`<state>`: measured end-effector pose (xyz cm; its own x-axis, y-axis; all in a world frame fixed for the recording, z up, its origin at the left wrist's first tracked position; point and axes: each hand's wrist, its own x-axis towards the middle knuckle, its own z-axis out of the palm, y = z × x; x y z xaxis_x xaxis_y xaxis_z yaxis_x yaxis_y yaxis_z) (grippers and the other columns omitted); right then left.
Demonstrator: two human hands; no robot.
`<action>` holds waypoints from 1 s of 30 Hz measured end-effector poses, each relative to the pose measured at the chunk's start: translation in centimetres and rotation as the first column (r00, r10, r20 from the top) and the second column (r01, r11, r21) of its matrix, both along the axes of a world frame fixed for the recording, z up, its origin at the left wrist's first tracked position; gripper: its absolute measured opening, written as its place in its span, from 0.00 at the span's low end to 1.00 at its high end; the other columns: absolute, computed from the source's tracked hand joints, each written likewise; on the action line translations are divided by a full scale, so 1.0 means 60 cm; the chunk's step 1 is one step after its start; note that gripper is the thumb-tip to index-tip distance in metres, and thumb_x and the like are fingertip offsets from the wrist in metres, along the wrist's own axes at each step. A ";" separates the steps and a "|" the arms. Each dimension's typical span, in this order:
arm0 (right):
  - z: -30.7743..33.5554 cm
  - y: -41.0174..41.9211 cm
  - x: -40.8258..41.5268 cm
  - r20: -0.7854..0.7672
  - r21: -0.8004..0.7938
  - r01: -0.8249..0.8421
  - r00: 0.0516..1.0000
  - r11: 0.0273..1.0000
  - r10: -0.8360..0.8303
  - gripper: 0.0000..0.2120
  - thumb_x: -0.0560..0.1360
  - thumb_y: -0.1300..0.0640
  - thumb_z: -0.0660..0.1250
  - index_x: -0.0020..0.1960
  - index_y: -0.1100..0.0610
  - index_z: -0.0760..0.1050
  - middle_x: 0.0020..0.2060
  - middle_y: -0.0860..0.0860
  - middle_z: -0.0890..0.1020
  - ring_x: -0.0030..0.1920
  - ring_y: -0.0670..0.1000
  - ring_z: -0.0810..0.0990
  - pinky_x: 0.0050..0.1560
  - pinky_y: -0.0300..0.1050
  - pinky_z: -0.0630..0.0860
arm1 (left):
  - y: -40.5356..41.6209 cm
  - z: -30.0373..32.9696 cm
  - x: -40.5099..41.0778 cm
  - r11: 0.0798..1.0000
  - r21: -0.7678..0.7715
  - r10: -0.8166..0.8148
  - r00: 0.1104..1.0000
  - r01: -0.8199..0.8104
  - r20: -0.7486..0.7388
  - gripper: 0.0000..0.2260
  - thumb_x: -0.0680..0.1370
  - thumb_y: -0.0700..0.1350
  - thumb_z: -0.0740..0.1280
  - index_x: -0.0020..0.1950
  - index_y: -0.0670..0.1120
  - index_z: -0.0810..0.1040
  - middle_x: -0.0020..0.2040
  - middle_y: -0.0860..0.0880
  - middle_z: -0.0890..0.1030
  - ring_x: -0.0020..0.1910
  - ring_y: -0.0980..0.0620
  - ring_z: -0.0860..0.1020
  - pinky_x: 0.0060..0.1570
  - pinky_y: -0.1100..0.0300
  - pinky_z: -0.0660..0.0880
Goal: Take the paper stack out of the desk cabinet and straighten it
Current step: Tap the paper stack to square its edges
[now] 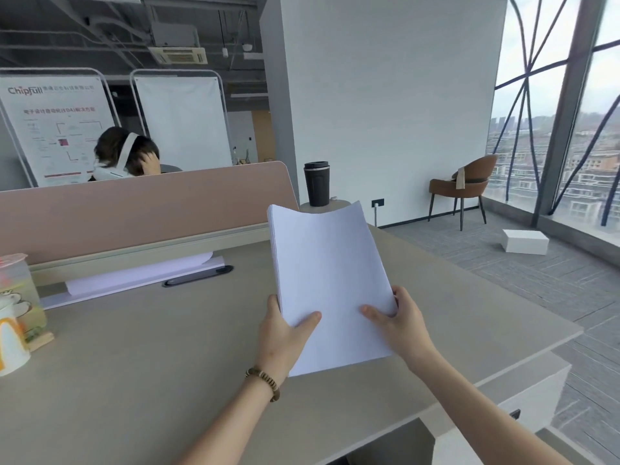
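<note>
A white paper stack (330, 276) is held up above the beige desk (151, 357), tilted away from me, its top edge sagging in the middle. My left hand (285, 333) grips the stack's lower left edge, thumb on the front sheet. My right hand (399, 322) holds the lower right edge, thumb on the front too. A bead bracelet sits on my left wrist. The desk cabinet (523, 397) shows at the lower right under the desk edge; whether it is open I cannot tell.
A dark travel mug (316, 183) stands behind the stack. Drink cups (13, 313) stand at the left edge. More white sheets (134, 275) lie under the pink divider (141, 203). A person sits behind it. A brown chair (464, 186) and white box (525, 241) are on the floor, right.
</note>
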<state>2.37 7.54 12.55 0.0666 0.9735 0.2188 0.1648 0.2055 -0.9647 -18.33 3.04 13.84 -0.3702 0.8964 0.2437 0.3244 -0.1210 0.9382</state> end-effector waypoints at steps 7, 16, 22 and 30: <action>0.009 0.096 0.086 0.096 -0.032 0.048 0.994 0.998 -0.045 0.16 0.68 0.52 0.77 0.53 0.53 0.76 0.47 0.47 0.83 0.46 0.50 0.82 0.37 0.42 0.74 | 0.093 -0.002 0.088 0.999 -0.053 -0.003 0.998 -0.001 -0.070 0.15 0.71 0.41 0.73 0.52 0.42 0.70 0.45 0.52 0.81 0.38 0.58 0.79 0.28 0.73 0.72; 0.006 0.251 0.167 0.275 -0.074 0.054 0.961 0.996 -0.032 0.15 0.66 0.54 0.78 0.51 0.55 0.80 0.45 0.51 0.84 0.46 0.53 0.82 0.41 0.47 0.78 | 0.237 -0.029 0.171 0.985 -0.174 -0.006 0.993 -0.014 -0.114 0.14 0.72 0.40 0.71 0.49 0.44 0.67 0.45 0.51 0.77 0.37 0.57 0.75 0.29 0.65 0.67; -0.013 0.351 0.194 0.335 -0.127 0.043 0.942 0.991 0.002 0.16 0.64 0.52 0.79 0.49 0.54 0.81 0.44 0.51 0.84 0.45 0.54 0.82 0.39 0.44 0.74 | 0.318 -0.032 0.196 0.977 -0.207 0.016 0.978 -0.060 -0.210 0.14 0.72 0.41 0.71 0.48 0.42 0.67 0.43 0.49 0.74 0.34 0.53 0.73 0.26 0.65 0.63; -0.025 0.419 0.211 0.435 -0.156 0.059 0.900 0.986 0.016 0.13 0.64 0.51 0.79 0.39 0.57 0.77 0.34 0.50 0.75 0.35 0.51 0.73 0.32 0.44 0.65 | 0.395 -0.064 0.211 0.942 -0.260 0.055 0.864 -0.211 -0.500 0.23 0.70 0.53 0.68 0.58 0.39 0.72 0.60 0.43 0.72 0.58 0.42 0.74 0.59 0.51 0.72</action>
<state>15.03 32.68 11.02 0.0225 0.9972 0.0708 0.5769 0.0449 -0.8156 -5.69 26.76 9.97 -0.3975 0.9048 0.1530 0.7346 0.2138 0.6439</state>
